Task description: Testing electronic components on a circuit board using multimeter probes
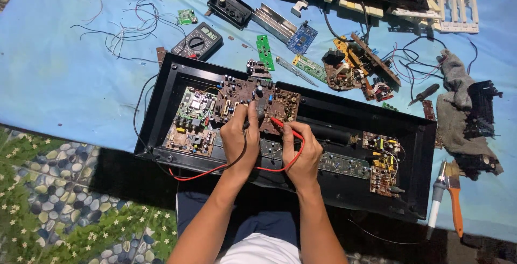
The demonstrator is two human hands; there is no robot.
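You are pinching a black probe [257,114] in your left hand [239,140] and a red probe [285,128] in your right hand [301,156], both light and stiff, over the fragile circuit board [258,100].

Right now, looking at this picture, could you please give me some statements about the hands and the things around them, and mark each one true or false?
1. The right hand holds a red probe against the brown circuit board. True.
2. The left hand holds a screwdriver. False: it holds a black probe.
3. The multimeter lies inside the black case. False: it lies on the blue sheet, beyond the case's far edge.
4. A brush with an orange handle lies to the right of the case. True.
5. The grey cloth covers the circuit board. False: it lies to the right, apart from the case.
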